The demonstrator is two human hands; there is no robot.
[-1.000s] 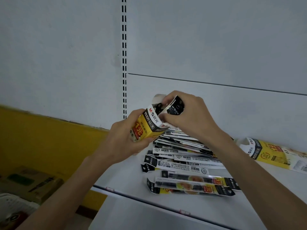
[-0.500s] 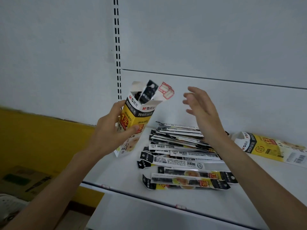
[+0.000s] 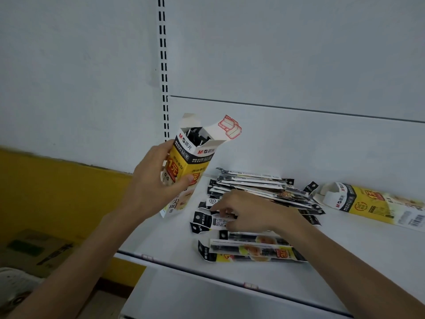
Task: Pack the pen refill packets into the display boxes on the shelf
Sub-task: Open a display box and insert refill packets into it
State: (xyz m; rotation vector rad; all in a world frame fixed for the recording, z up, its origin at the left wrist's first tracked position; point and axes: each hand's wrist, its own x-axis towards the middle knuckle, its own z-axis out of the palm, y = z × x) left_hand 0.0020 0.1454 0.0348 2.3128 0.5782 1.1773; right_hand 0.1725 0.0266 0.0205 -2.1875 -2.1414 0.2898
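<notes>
My left hand (image 3: 156, 183) grips a tall yellow, black and white display box (image 3: 195, 162), upright and slightly tilted above the shelf's left part. Its top flap stands open, and dark packet tops show inside. A loose pile of long pen refill packets (image 3: 257, 187) lies on the white shelf (image 3: 345, 268), just right of the box. My right hand (image 3: 243, 212) rests palm down on the pile's near left side, fingertips curled onto one packet (image 3: 213, 221). Whether that packet is pinched is unclear. Two more packets (image 3: 250, 249) lie nearest the shelf's front edge.
A second yellow display box (image 3: 372, 203) lies on its side at the right of the shelf, its open end toward the pile. A slotted upright (image 3: 163, 65) runs up the white back wall. Cardboard boxes (image 3: 34, 249) sit on the floor at lower left.
My right hand let go of the packet put into the box, lifted away open, then dropped onto the pile. The left hand raised the box upright; the packet now sits down inside.
</notes>
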